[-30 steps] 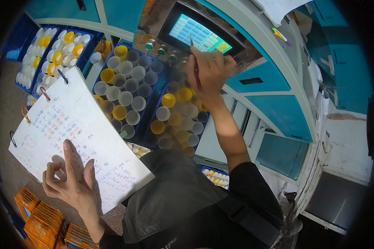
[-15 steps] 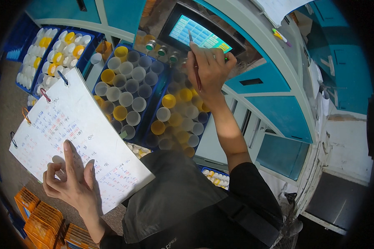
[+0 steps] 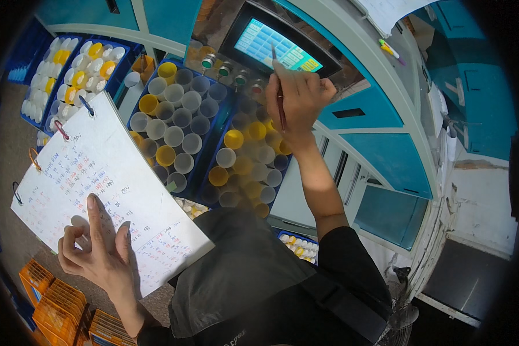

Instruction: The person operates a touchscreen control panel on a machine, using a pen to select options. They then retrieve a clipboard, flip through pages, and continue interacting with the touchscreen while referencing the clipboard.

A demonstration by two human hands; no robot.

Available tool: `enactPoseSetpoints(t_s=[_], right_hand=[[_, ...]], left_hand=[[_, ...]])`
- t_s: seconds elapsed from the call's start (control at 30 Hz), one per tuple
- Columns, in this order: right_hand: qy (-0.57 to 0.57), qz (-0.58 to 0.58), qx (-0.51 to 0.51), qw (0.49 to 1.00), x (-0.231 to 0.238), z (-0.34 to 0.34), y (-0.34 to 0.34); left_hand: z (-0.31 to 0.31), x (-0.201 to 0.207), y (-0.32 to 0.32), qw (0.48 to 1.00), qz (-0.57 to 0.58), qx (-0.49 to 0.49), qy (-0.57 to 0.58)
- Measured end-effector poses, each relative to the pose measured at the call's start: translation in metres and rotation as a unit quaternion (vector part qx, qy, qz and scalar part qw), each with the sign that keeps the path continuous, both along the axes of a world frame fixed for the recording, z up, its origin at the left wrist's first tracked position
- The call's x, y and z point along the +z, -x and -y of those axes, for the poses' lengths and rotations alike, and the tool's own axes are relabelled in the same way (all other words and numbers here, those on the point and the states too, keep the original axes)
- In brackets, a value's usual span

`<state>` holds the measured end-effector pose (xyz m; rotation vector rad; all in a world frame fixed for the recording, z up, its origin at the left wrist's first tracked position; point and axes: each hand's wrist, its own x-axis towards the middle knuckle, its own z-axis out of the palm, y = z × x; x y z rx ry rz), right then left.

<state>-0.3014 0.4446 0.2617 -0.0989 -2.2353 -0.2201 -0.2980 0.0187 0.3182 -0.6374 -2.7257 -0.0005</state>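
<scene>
Shifted slightly to the right and a touch lower since the earlier frame, the person's right hand (image 3: pixel 300 101) is over the lower edge of a lit touchscreen (image 3: pixel 288 49). Its grip is closed around a slim dark red pen (image 3: pixel 281 112), whose grey tapered end points up across the blue cells of the display; whether the tip touches the glass cannot be told. The screen sits in a black frame on a machine with teal panels (image 3: pixel 372 155), and round green push buttons (image 3: pixel 225 69) line up just below and to the left of it.

At the left, the left hand (image 3: pixel 101 254) stays on a ring-bound notebook (image 3: pixel 155 213), its index finger stretched out on the handwritten lines, its thumb apart and the other fingers loosely curled; this grip is open and clamps nothing. The notebook lies tilted, its lines in blue and red ink, coloured rings along its upper left edge, its lower right corner at the person's dark clothing (image 3: pixel 230 271).

Between notebook and machine, hollow whitish and yellow tubes (image 3: pixel 173 136) stand packed in blue crates (image 3: pixel 215 134). Orange baskets (image 3: pixel 57 305) are at the lower left, and a yellow marker (image 3: pixel 389 49) lies on the machine's grey top at the upper right.
</scene>
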Motion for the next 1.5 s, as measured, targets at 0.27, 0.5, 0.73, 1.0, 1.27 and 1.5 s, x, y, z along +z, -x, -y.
enactPoseSetpoints(t_s=[0.27, 0.5, 0.73, 1.0, 1.27, 1.5], right_hand=[[0.005, 0.031, -0.001, 0.999, -0.005, 0.005, -0.010], [0.038, 0.049, -0.008, 0.998, -0.020, 0.002, -0.022], [0.040, 0.097, -0.039, 0.994, -0.014, 0.008, -0.032], [0.029, 0.074, -0.017, 0.997, -0.019, 0.001, -0.026], [0.012, 0.067, -0.026, 0.997, -0.020, -0.003, -0.026], [0.016, 0.070, -0.027, 0.997, -0.017, -0.002, -0.027]], left_hand=[[0.002, -0.002, 0.001, 1.000, -0.013, -0.003, 0.003], [-0.002, 0.003, 0.000, 1.000, 0.007, 0.002, 0.008], [-0.006, -0.002, 0.000, 1.000, -0.019, -0.005, 0.016], [-0.011, -0.004, 0.001, 0.998, -0.052, -0.008, -0.021], [-0.011, -0.006, 0.000, 0.999, -0.050, -0.013, -0.012], [-0.010, -0.005, 0.001, 0.999, -0.038, -0.012, -0.017]])
